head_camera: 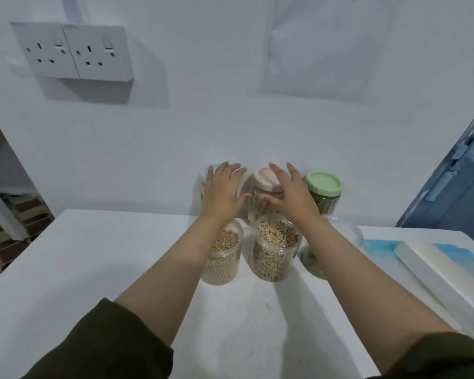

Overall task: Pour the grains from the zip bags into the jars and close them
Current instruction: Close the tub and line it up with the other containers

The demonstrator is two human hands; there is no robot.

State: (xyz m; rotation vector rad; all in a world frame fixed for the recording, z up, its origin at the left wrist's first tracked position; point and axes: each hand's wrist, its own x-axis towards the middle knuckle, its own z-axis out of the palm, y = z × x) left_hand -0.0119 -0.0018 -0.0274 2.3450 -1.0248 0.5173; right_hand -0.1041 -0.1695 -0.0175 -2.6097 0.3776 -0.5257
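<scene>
Starting at the far left, a white double wall socket (73,51) sits high on the white wall, and below it the white table (80,269) spreads out toward us. Both arms come in over it in dark olive sleeves (101,343). Now the left hand (222,188), fingers straight and spread wide, palm down, gripping nothing; it covers something pale at the back by the wall, and what that is cannot be made out. Just under that wrist stands an open jar of pale round grains (222,255), no lid on it, filled close to the rim. Right beside it, an open jar of mixed brown grains (275,251), also lidless. Behind that one, against the wall, a pink-lidded jar (266,184) stands upright and closed. The right hand (292,191) is over it, fingers straight and fanned out, nothing held; whether the palm actually touches the pink lid cannot be told. Next along, a green-lidded jar (324,191) with dark green contents, closed, near the wall. Below the right forearm a clear jar with greenish contents (312,262) peeks out, mostly hidden. On the right, a white box (433,274) lies on a blue-and-white patch of the table, a blue door (457,187) stands at the edge, and a sheet of paper (323,42) hangs on the wall above.
</scene>
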